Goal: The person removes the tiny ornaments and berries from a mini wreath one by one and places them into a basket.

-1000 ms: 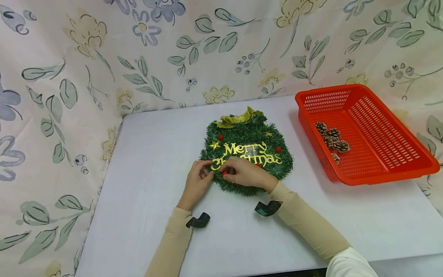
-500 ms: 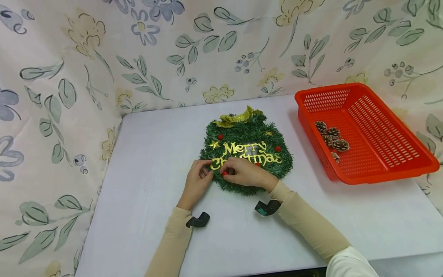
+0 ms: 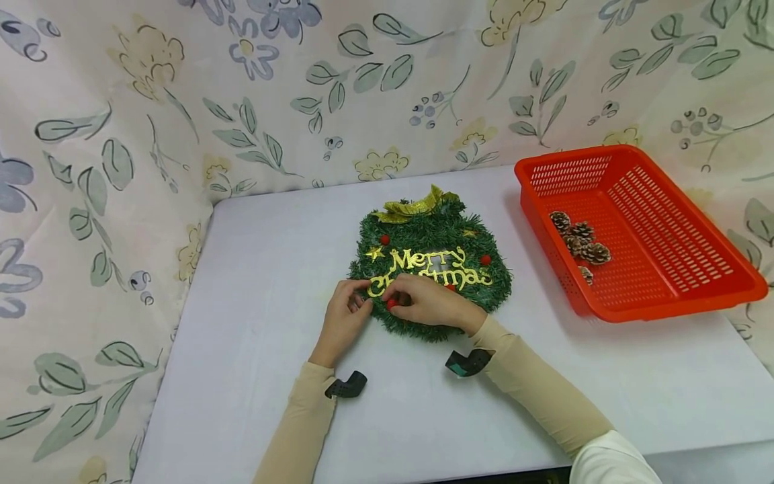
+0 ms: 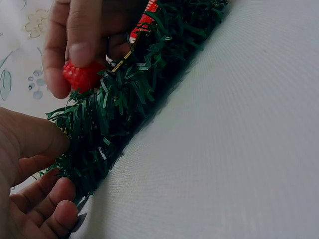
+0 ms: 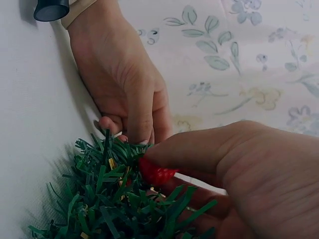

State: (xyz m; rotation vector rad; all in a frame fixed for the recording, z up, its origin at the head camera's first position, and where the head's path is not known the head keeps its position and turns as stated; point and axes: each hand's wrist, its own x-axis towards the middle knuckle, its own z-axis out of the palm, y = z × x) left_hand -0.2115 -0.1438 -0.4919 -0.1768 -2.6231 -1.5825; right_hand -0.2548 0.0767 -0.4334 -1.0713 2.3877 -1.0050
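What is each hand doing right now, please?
Left hand: fingers curled, gripping the wreath edge.
Right hand: pinching a red berry at the wreath.

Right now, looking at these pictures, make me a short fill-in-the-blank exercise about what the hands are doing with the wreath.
1. The right hand pinches a small ____ berry at the wreath.
2. The left hand grips the wreath's ____ edge.
3. The pine cones lie in the ____ basket.
4. The gold lettering begins with the word ____.

Missing words: red; green; red; Merry
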